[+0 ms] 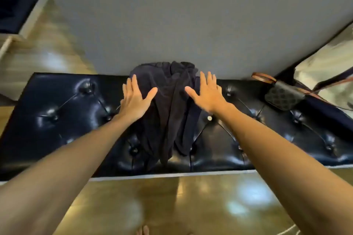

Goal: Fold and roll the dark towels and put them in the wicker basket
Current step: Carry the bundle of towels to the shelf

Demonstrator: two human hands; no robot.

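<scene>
Towels (168,101) heaped, count unclear | left hand (133,99), right hand (207,95): fingers apart, flat on heap

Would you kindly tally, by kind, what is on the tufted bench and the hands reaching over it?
Dark towel pile, crumpled, separate towels not countable: 1
Patterned pouch with brown strap: 1
Hands, left hand and right hand, fingers straight over the pile: 2
Total: 4, on or above the black bench.

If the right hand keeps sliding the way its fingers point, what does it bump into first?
Probably the wall. The right hand lies flat on the towel, fingers aimed past the bench edge; only towel lies between, though depth is unclear.
</scene>
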